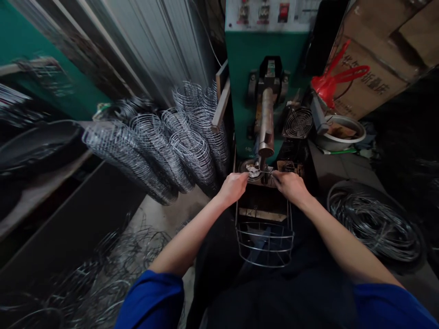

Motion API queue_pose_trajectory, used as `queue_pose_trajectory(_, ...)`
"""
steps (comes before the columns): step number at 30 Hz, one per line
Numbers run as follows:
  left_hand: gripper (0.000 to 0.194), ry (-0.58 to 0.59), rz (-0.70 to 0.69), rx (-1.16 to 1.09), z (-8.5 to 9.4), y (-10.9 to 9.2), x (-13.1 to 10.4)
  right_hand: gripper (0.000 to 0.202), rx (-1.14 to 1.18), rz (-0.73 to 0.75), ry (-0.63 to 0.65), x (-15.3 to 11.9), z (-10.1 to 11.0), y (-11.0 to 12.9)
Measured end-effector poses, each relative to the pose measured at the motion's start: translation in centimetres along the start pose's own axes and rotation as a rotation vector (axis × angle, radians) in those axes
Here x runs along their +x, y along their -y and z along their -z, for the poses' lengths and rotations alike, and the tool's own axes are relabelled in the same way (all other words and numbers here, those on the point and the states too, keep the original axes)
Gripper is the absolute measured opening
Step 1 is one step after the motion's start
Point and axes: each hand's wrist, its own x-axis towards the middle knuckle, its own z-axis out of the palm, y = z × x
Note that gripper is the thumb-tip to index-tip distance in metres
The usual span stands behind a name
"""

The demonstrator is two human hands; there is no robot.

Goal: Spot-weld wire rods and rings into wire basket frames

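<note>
My left hand (235,188) and my right hand (291,186) are closed in pinches on either side of a machine's lower tip. Between them they hold the far end of a wire frame (265,236), and a thin wire spans from one set of fingers to the other. The frame's curved, barred end hangs towards my lap. Right above the thin wire is the metal arm (266,121) of a green machine (242,82), apparently a spot welder. Whether its tip touches the wire is too small to tell. My fingers hide the gripped spots.
Stacks of wire rings (194,153) stand to the left of the machine. Loose wire (133,242) litters the floor at left. On the right are a wire coil (377,224), a grey bowl (343,142), a red plastic bag (324,89) and cardboard boxes (384,59).
</note>
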Motion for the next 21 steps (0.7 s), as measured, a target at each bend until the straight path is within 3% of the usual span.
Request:
queue_pose_trajectory(16,0.025,-0.051,-0.043,-0.084,-0.12,0.67,0.47,0.035,0.007,0.028,-0.053,0.75,-0.33,-0.53)
queue_pose_trajectory(21,0.023,-0.047,-0.028,-0.088,0.03,0.30,0.45,0.035,0.014,0.018,-0.017,0.75,-0.06,-0.39)
